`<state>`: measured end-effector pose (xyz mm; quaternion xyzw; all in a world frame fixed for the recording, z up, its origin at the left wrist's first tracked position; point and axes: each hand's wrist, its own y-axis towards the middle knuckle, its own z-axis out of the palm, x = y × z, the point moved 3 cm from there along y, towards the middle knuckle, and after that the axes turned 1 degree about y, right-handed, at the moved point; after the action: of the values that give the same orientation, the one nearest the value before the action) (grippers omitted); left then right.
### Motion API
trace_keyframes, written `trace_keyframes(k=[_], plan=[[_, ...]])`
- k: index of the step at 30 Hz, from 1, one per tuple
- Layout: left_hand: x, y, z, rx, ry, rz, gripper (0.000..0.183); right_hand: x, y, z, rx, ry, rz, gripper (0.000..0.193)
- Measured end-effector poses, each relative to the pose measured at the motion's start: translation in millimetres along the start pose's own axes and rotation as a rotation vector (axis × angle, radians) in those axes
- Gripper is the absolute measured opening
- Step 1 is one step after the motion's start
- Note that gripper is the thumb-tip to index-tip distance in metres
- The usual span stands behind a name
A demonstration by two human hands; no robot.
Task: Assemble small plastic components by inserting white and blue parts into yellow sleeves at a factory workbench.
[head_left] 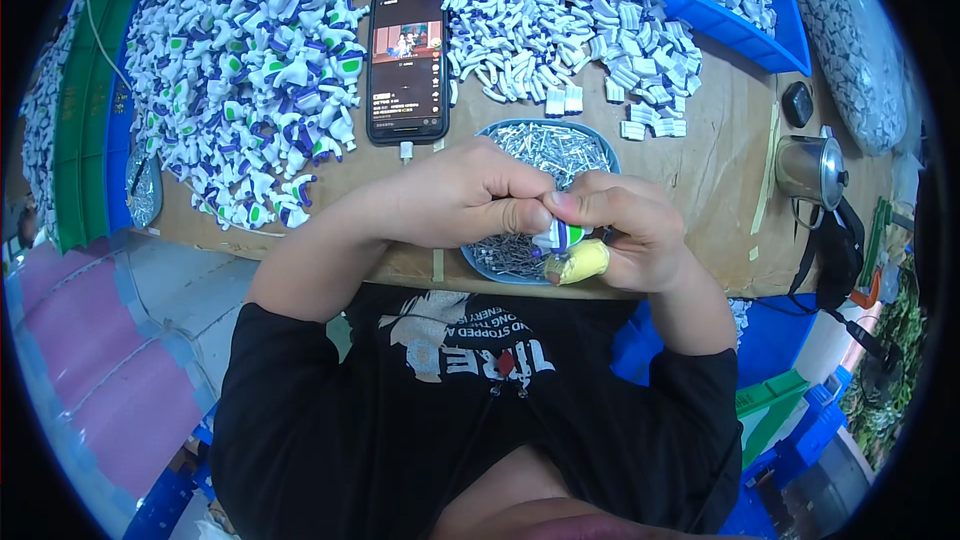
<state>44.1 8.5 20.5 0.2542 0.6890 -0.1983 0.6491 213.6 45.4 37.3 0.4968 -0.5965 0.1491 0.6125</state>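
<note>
My left hand (455,195) and my right hand (625,230) meet over a shallow blue dish (485,262) full of small metal pins. Between the fingertips of both hands sits a small white plastic toy part (558,235) with purple and green marks. One finger of my right hand wears a yellow wrap (580,262). The pinch hides most of the part.
A big heap of white, purple and green toy parts (250,60) covers the brown table's left. A phone (406,65) lies beside it with its screen lit. White cylindrical pieces (560,35) lie beyond the dish. Blue bins (740,25) stand at the back, a metal kettle (812,172) at right.
</note>
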Motion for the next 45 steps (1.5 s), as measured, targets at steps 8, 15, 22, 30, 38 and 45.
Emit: trace_keyframes(k=[8, 15, 22, 30, 38, 45], plan=[[-1.6, 1.5, 4.7, -0.152, -0.094, -0.066, 0.037, -4.1, -3.1, -1.6, -0.045, -0.06, 0.157, 0.05], [3.6, 2.8, 7.2, -0.2, -0.188, -0.167, 0.039, -14.4, -10.3, 4.0, -0.029, -0.085, 0.12, 0.067], [5.3, 4.6, 10.7, -0.27, -0.197, -0.179, 0.039, -9.8, -5.2, 1.4, -0.064, -0.261, 0.052, 0.056], [0.5, -1.8, 3.5, -0.291, -0.417, -0.132, 0.032, -8.1, -2.0, 2.1, -0.098, -0.403, 0.036, 0.048], [-1.3, -1.1, 5.2, -0.4, -0.089, -0.129, 0.026, -10.4, -2.7, -2.7, -0.145, -0.585, -0.063, 0.053], [1.5, -4.9, -1.6, -0.448, -0.06, -0.325, 0.018, -10.1, 0.7, -0.6, -0.202, -0.589, 0.059, 0.049]])
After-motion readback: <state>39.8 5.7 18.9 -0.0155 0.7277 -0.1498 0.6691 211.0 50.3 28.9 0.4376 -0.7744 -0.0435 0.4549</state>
